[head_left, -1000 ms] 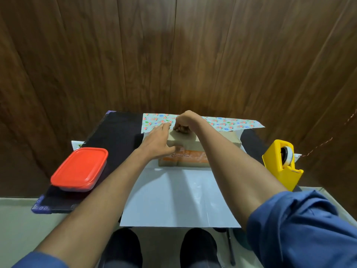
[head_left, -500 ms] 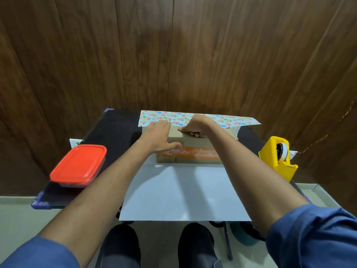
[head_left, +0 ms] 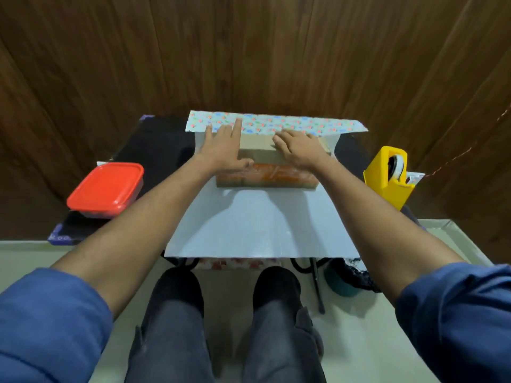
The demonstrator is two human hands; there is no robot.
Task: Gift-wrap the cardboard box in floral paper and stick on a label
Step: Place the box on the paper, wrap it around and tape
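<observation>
Dark tabletop (head_left: 154,150) against wood panelling, cardboard box (head_left: 265,172) at 12 o'clock on the floral paper (head_left: 260,222). Left hand (head_left: 224,150) and right hand (head_left: 297,150) lie flat, fingers spread, pressing the folded flap; I'd crease it tight before grabbing the tape dispenser (head_left: 390,175) at 3 o'clock.

A red-lidded square plastic container (head_left: 106,190) sits at the left of the dark tabletop (head_left: 157,145), a yellow plastic tape dispenser (head_left: 389,176) at its right, dark wooden wall panelling (head_left: 249,51) behind.

Dark wood-panelled wall (head_left: 249,51), pale floor (head_left: 22,255), small black table (head_left: 157,142)
</observation>
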